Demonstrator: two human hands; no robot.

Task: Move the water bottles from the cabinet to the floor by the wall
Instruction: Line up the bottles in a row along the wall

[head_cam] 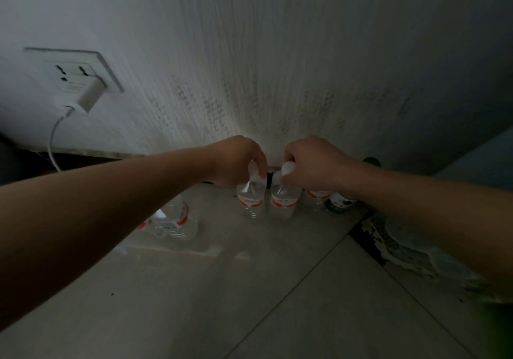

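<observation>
Two clear water bottles with red-and-white labels stand side by side on the floor tiles at the foot of the wall. My left hand (238, 161) grips the white cap and neck of the left bottle (250, 199). My right hand (312, 163) grips the cap and neck of the right bottle (283, 200). Both bottles are upright. Another red-labelled bottle (316, 196) stands just right of them, partly hidden by my right wrist. A larger clear bottle (173, 220) stands further left, half hidden under my left forearm. The cabinet is out of view.
A green-labelled bottle (340, 204) stands at the right end of the row. A wall socket (75, 71) holds a white charger (88, 96) with its cable (52, 142) hanging down. A patterned mat (402, 247) lies on the floor to the right.
</observation>
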